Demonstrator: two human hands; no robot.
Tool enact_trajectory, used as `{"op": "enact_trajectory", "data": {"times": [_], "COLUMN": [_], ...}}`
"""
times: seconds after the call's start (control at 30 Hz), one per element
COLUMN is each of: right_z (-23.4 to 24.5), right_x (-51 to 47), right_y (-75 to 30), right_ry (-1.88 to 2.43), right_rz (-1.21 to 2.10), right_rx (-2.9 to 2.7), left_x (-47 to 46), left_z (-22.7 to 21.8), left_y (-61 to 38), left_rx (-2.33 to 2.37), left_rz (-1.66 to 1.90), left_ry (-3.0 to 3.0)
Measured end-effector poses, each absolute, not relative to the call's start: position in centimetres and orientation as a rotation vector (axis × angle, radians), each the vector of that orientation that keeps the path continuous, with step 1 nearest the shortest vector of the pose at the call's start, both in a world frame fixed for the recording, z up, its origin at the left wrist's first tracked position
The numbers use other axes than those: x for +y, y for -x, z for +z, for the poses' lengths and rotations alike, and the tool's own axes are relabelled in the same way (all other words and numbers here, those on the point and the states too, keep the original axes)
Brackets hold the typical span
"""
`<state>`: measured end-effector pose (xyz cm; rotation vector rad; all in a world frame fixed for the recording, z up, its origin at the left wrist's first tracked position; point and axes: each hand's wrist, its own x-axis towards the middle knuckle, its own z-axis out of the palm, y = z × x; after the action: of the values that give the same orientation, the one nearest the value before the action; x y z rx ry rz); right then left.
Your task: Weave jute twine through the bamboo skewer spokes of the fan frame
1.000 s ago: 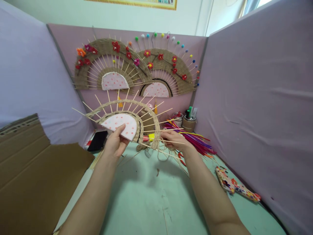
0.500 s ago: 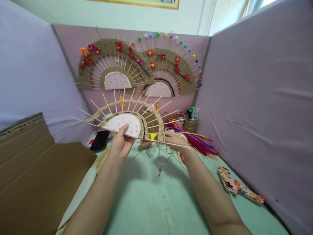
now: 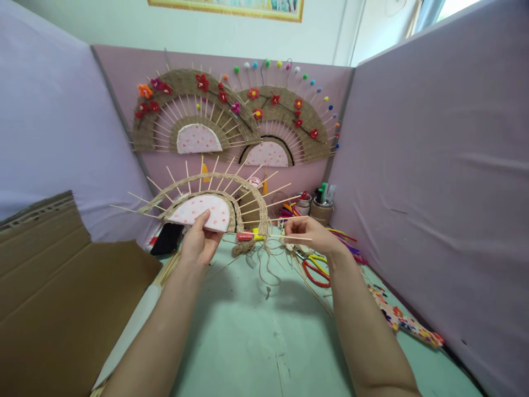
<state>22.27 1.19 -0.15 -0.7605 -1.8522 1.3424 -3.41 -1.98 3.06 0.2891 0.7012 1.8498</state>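
A half-round woven fan frame (image 3: 261, 207) of thin sticks and tan twine is held up above the table. My left hand (image 3: 200, 238) grips its white, pink-dotted half-circle centre (image 3: 210, 212), thumb on the front and fingers behind. My right hand (image 3: 309, 232) is at the frame's right end, its fingers pinched together beside the lowest sticks; what lies between them is hidden. Loose twine (image 3: 270, 278) hangs in a loop below that end. Under the frame lie a twine bundle (image 3: 243, 248) and red-and-yellow-handled scissors (image 3: 316, 273).
Two finished flowered fans (image 3: 182, 82) hang on the pink back panel. Cardboard (image 3: 61, 309) stands at left near a dark phone (image 3: 167, 238). Pen cans (image 3: 321, 211) and coloured pipe cleaners (image 3: 357, 256) are at right, with a floral-patterned object (image 3: 413, 325) along the wall.
My right hand has moved out rightward from behind the frame's right end, fingers now in view. The frame has shifted slightly left and down in my left hand. The scissors show more.
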Motion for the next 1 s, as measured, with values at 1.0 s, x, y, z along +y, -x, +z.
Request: {"op": "enact_trajectory", "data": {"times": [1.0], "right_z": [-1.0], "right_x": [1.5], "right_y": [-18.3], "right_ry": [0.760], "right_rz": [1.109], "right_rx": [-1.561], "left_x": [-2.6], "left_z": [3.8], "left_y": [3.6], "left_rx": [0.677], "left_rz": [1.749], "left_ry": [-0.315]}}
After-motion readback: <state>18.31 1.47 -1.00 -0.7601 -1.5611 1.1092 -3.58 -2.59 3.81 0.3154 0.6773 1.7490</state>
